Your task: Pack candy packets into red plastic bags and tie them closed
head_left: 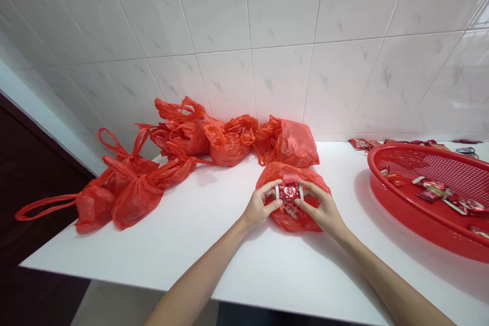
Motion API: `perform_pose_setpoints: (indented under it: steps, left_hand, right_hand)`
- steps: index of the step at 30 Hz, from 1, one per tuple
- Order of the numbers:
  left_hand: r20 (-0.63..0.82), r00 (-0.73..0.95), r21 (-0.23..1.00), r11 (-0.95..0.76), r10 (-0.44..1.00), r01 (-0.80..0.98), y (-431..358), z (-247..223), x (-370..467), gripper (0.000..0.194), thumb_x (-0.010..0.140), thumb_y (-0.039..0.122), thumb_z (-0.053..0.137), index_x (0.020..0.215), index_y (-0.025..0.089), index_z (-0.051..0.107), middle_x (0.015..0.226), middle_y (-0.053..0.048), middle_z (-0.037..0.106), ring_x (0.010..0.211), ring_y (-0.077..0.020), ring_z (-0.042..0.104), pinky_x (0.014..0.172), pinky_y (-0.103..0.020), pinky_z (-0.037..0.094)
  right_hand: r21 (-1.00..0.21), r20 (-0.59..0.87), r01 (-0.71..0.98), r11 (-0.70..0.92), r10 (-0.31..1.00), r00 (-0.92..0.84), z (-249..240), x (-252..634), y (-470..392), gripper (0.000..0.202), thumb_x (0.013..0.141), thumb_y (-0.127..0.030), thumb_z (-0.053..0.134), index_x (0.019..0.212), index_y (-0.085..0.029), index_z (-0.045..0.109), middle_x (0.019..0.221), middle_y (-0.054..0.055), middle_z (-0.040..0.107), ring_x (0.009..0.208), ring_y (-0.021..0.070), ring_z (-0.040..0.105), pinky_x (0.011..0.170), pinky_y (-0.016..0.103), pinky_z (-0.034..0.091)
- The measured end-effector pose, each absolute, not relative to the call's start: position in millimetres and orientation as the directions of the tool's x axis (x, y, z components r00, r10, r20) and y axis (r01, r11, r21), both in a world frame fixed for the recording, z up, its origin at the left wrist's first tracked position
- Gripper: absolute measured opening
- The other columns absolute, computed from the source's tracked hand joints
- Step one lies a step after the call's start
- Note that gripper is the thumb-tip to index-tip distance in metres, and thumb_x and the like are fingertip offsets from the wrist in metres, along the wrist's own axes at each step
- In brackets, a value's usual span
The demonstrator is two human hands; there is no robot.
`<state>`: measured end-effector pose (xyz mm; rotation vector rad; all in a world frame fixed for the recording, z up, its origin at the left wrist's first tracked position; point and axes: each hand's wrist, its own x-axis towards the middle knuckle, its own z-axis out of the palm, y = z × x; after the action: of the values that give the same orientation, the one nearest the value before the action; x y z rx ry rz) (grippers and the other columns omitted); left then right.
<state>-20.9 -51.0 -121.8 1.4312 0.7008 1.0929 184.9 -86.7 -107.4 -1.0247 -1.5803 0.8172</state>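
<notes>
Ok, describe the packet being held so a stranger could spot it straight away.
On the white table, just left of the big red basket, sits a red plastic bag. There, the left hand and right hand hold a small dark red packet with pale ends. Unlike the loose packets in the basket, it's gripped by both hands.

No text can be read for certain: the packet (pixel 280 194) above the bag (pixel 282 221), in from the table's (pixel 183 260) front edge, bears a white emblem (pixel 290 191) whose red strokes are too small to decipher.
</notes>
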Motion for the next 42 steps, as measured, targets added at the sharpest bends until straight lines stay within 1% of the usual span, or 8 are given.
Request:
perform_pose_setpoints:
  steps: [3,9,16,19,24,34,37,42]
  left_hand:
    - [0.227,0.373,0.970,-0.175,0.900,-0.169,-51,-119,-21,0.065,0.073,0.030,0.083,0.133,0.016,0.064,0.093,-0.007,0.075,0.085,-0.0173,0.066,0.085,-0.032,0.053]
    - [0.252,0.328,0.967,-0.224,0.911,-0.121,-56,-113,-20,0.058,0.077,0.032,0.080,0.131,0.016,0.067,0.074,0.002,0.065,0.073,-0.0120,0.060,0.078,-0.028,0.051]
    - [0.276,0.273,0.961,-0.266,0.921,-0.075,-58,-109,-19,0.042,0.081,0.043,0.075,0.113,0.015,0.073,0.089,-0.007,0.075,0.081,-0.0189,0.068,0.081,-0.033,0.055]
    - [0.308,0.297,0.951,-0.291,0.904,-0.101,-58,-105,-22,0.048,0.080,0.035,0.077,0.123,0.017,0.066,0.091,-0.005,0.076,0.086,-0.0180,0.070,0.089,-0.032,0.053]
    - [0.291,0.392,0.954,-0.237,0.872,-0.182,-63,-101,-20,0.056,0.079,0.031,0.079,0.131,0.019,0.061,0.098,-0.006,0.076,0.089,-0.0185,0.070,0.088,-0.033,0.054]
    - [0.085,0.335,0.958,0.015,0.939,-0.285,-68,-97,-15,0.048,0.065,0.026,0.090,0.109,0.016,0.075,0.096,-0.009,0.077,0.087,-0.0193,0.071,0.083,-0.034,0.058]
    - [0.056,0.322,0.954,0.044,0.945,-0.296,-67,-97,-15,0.046,0.061,0.025,0.091,0.104,0.016,0.078,0.091,-0.008,0.078,0.082,-0.0184,0.071,0.080,-0.033,0.058]
    - [0.034,0.286,0.959,0.050,0.958,-0.279,-67,-98,-13,0.038,0.061,0.029,0.091,0.095,0.015,0.081,0.085,-0.007,0.078,0.077,-0.0183,0.070,0.079,-0.034,0.057]
  right_hand:
    - [-0.868,0.441,0.202,0.455,0.891,-0.111,-105,184,-89,0.046,0.089,-0.041,0.069,0.131,-0.023,0.060,0.094,0.005,0.074,0.088,0.0237,0.070,0.087,0.041,0.057]
    - [-0.871,0.458,0.165,0.463,0.886,-0.069,-99,181,-95,0.038,0.090,-0.038,0.067,0.125,-0.025,0.063,0.083,0.001,0.066,0.073,0.0187,0.061,0.077,0.035,0.054]
    - [-0.927,0.368,0.060,0.369,0.929,-0.030,-99,185,-97,0.028,0.087,-0.040,0.070,0.108,-0.022,0.068,0.078,0.000,0.063,0.075,0.0181,0.061,0.075,0.032,0.052]
    - [-0.926,0.371,0.067,0.372,0.928,-0.019,-98,187,-99,0.029,0.088,-0.042,0.069,0.109,-0.022,0.069,0.083,0.002,0.067,0.080,0.0196,0.065,0.078,0.034,0.053]
    - [-0.924,0.374,0.082,0.374,0.927,-0.025,-93,185,-104,0.032,0.090,-0.046,0.068,0.111,-0.023,0.068,0.093,0.005,0.072,0.084,0.0216,0.068,0.082,0.036,0.056]
    - [-0.953,0.301,0.021,0.303,0.952,-0.054,-94,182,-108,0.032,0.091,-0.048,0.067,0.113,-0.024,0.068,0.094,0.005,0.073,0.086,0.0212,0.069,0.081,0.035,0.059]
    - [-0.950,0.307,0.043,0.310,0.950,-0.053,-94,182,-109,0.030,0.093,-0.049,0.065,0.108,-0.023,0.068,0.096,0.006,0.073,0.088,0.0218,0.070,0.081,0.035,0.059]
    - [-0.922,0.368,0.116,0.369,0.929,-0.026,-91,184,-110,0.029,0.089,-0.046,0.070,0.106,-0.022,0.068,0.083,0.003,0.068,0.076,0.0188,0.065,0.076,0.033,0.057]
